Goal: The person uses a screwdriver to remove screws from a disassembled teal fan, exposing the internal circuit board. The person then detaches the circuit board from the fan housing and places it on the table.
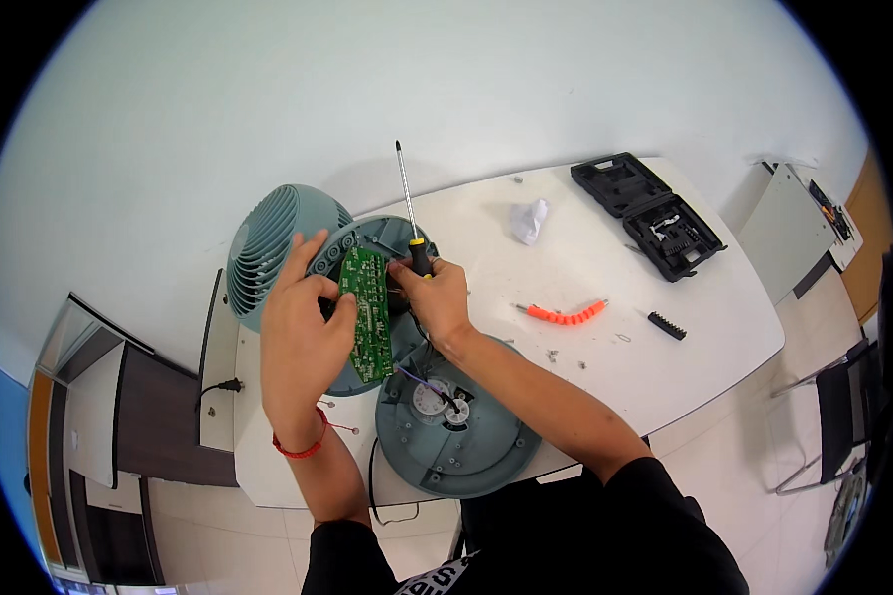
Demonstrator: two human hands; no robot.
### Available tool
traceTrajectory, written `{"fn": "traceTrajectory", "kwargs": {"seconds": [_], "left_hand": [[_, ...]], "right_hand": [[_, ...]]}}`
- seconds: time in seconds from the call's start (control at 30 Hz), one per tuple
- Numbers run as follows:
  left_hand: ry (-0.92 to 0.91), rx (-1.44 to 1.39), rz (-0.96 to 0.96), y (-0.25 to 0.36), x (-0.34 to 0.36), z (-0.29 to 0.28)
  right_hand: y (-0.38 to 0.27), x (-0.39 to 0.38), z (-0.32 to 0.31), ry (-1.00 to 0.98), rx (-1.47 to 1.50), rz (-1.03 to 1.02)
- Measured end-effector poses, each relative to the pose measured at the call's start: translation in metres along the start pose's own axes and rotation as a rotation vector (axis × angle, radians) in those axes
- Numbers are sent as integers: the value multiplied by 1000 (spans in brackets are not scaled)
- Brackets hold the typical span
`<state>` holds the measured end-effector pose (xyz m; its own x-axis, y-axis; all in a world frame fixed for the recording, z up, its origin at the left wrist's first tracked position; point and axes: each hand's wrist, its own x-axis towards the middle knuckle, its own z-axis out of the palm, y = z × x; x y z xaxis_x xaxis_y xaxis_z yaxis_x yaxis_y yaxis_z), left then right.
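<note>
A green circuit board [369, 315] stands tilted over the opened grey-green fan body [382, 235], its soldered side toward me. My left hand [308, 327] grips the board's left edge with the thumb and curled fingers, while other fingers point up. My right hand [437, 297] holds a screwdriver [419, 253] with a black and yellow handle, its shaft pointing up and away; the fingertips are at the board's upper right edge. Wires run from behind the board to a round grey-green base [456, 451] in front of me. The slatted fan head [283, 248] lies to the left, partly behind my left hand.
An orange flexible bit extension [566, 314], a black bit strip [667, 325] and small screws [554, 355] lie on the white table [665, 382]. Farther back are a crumpled white bag [529, 221] and an open black tool case [655, 213]. A power plug [230, 385] is at the left.
</note>
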<state>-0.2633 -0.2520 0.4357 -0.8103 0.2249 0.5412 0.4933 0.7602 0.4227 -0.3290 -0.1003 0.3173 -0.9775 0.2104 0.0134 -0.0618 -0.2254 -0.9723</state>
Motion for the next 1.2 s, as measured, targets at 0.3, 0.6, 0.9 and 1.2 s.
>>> {"fn": "traceTrajectory", "kwargs": {"seconds": [0.3,0.6,0.9,1.2], "left_hand": [[-84,-34,63,-11,-5,-14],[-102,-26,71,-8,1,-4],[-116,113,-5,12,1,-5],[-23,294,141,18,-15,-3]], "right_hand": [[13,-5,9,7,16,-83],[-2,4,9,78,129,118],[-19,-10,-49,-141,127,214],[-39,-43,-117,-303,-52,157]]}}
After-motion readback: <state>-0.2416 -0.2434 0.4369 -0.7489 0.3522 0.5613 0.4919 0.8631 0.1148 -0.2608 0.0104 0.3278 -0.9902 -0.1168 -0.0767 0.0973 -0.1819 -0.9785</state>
